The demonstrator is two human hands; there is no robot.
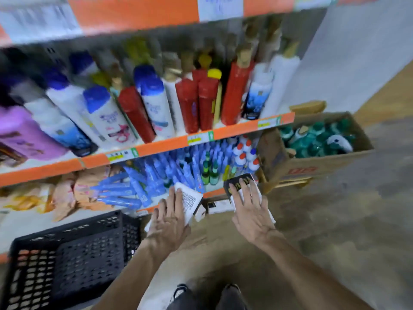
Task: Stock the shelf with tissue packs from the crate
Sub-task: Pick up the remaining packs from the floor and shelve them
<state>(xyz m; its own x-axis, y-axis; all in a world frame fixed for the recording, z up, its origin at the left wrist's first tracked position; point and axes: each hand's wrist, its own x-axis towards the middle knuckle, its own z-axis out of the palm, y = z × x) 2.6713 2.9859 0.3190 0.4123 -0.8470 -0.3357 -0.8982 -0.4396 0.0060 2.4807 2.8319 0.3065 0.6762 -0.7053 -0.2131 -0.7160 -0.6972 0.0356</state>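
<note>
My left hand [168, 217] grips a white tissue pack [190, 201] with small black print, tilted, near the front edge of the lowest shelf [214, 193]. My right hand [248, 206] holds a black and white tissue pack [237, 181] with yellow lettering just to the right, also at that shelf edge. More white packs [218, 205] lie low between my hands, partly hidden. The black plastic crate [67, 258] stands on the floor at lower left; its inside looks dark and I cannot make out its contents.
Blue tubes [156, 175] and small bottles fill the lowest shelf. Shampoo bottles [154, 101] crowd the shelf above. An open cardboard box [317, 153] of green-capped bottles sits on the floor at right. Orange-wrapped packs [73, 193] lie at left. My shoes [205, 294] show below.
</note>
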